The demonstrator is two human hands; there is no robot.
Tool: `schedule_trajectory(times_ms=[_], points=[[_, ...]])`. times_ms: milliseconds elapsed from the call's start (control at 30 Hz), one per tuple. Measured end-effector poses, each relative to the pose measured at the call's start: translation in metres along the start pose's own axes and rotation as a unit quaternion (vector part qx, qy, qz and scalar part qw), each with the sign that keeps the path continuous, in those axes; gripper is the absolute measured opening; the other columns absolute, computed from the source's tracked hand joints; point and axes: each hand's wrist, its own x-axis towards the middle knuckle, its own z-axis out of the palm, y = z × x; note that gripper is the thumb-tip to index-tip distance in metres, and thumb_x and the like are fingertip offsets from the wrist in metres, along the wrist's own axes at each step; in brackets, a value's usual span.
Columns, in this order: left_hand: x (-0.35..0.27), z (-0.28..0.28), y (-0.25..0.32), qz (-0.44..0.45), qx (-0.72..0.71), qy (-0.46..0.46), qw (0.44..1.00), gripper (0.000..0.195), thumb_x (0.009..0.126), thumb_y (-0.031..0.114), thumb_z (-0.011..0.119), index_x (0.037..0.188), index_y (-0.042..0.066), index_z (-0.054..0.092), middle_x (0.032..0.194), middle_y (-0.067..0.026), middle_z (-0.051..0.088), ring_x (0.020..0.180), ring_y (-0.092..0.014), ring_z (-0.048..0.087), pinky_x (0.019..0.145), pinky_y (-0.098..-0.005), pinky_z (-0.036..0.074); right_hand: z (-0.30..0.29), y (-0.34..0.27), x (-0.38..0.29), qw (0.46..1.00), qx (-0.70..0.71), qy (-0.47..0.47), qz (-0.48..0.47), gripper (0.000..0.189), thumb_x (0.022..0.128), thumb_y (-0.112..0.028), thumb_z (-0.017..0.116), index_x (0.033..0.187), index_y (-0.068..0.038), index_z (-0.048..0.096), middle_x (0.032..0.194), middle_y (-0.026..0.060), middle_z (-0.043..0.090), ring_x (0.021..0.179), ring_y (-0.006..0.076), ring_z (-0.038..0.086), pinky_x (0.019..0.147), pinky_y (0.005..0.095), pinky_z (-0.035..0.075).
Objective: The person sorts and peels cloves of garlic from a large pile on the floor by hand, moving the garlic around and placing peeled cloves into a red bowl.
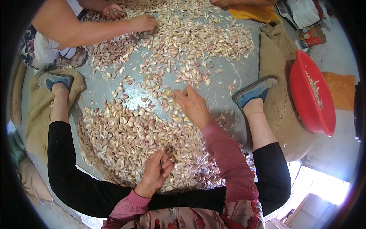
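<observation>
A large heap of garlic cloves point(123, 137) lies on the grey floor between my outstretched legs. Over the near side of this heap is my left hand point(157, 169), its fingers curled; whether a clove sits between them is hidden. My right hand point(192, 104) reaches farther out, palm down, above scattered cloves between the near heap and a far one. Its fingertips are bent down close to a yellowish clove point(168, 93), and I cannot tell whether they grip it. Farther away, more loose garlic cloves point(194, 37) are spread across the floor.
At the upper left, a co-worker's hands point(144, 23) are at the far cloves; another person's hand point(222, 2) shows at the top edge. A red plastic basin point(307, 94) holding some pale pieces stands tilted on burlap point(276, 126) at right. More burlap point(37, 114) lies under my left foot.
</observation>
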Motion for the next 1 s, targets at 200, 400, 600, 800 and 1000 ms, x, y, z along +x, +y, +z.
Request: schedule_trajectory(times_ms=[200,400,600,800,1000], points=[[0.008,0.000,-0.007,-0.005,-0.012,0.030,0.999,0.035,0.099,0.029,0.057,0.070,0.013,0.047,0.061,0.0031,0.037,0.051,-0.007,0.032,0.041,-0.0230,0.023,-0.012,0.066,0.047,0.975,-0.139,0.172,0.006,0.021,0.083,-0.007,0.063,0.104,-0.009,0.067,0.091,0.0113,0.061,0.082,0.0280,0.063,0.069,0.0394,0.052],[0.010,0.003,0.001,0.002,0.008,0.030,1.000,0.037,0.100,0.034,0.054,0.071,0.012,0.048,0.059,0.0023,0.038,0.048,-0.010,0.034,0.041,-0.0233,0.024,-0.019,0.076,0.074,0.970,-0.218,0.104,-0.013,0.011,0.082,-0.014,0.066,0.092,-0.009,0.066,0.086,0.0108,0.061,0.083,0.0303,0.062,0.072,0.0410,0.051],[0.009,0.000,0.000,0.016,0.008,0.029,0.999,0.038,0.100,0.034,0.053,0.070,0.012,0.046,0.059,0.0019,0.037,0.048,-0.010,0.034,0.041,-0.0231,0.023,-0.027,0.065,0.045,0.983,-0.065,0.173,-0.003,0.011,0.081,-0.013,0.068,0.091,-0.009,0.066,0.089,0.0128,0.061,0.088,0.0319,0.061,0.077,0.0426,0.050],[0.011,0.006,0.000,-0.003,0.013,0.029,0.999,0.038,0.100,0.034,0.053,0.070,0.013,0.044,0.060,0.0026,0.036,0.048,-0.010,0.034,0.041,-0.0236,0.023,-0.053,0.124,0.067,0.987,-0.104,0.119,0.024,0.007,0.085,-0.011,0.064,0.091,-0.007,0.066,0.091,0.0148,0.060,0.086,0.0357,0.061,0.075,0.0447,0.049],[0.008,0.004,0.002,0.007,0.012,0.018,1.000,0.038,0.100,0.036,0.053,0.071,0.013,0.045,0.060,0.0013,0.038,0.048,-0.011,0.036,0.041,-0.0240,0.023,-0.055,0.114,0.056,0.984,-0.133,0.070,0.092,0.008,0.083,-0.010,0.065,0.090,-0.006,0.066,0.090,0.0134,0.060,0.085,0.0346,0.061,0.075,0.0438,0.049]])
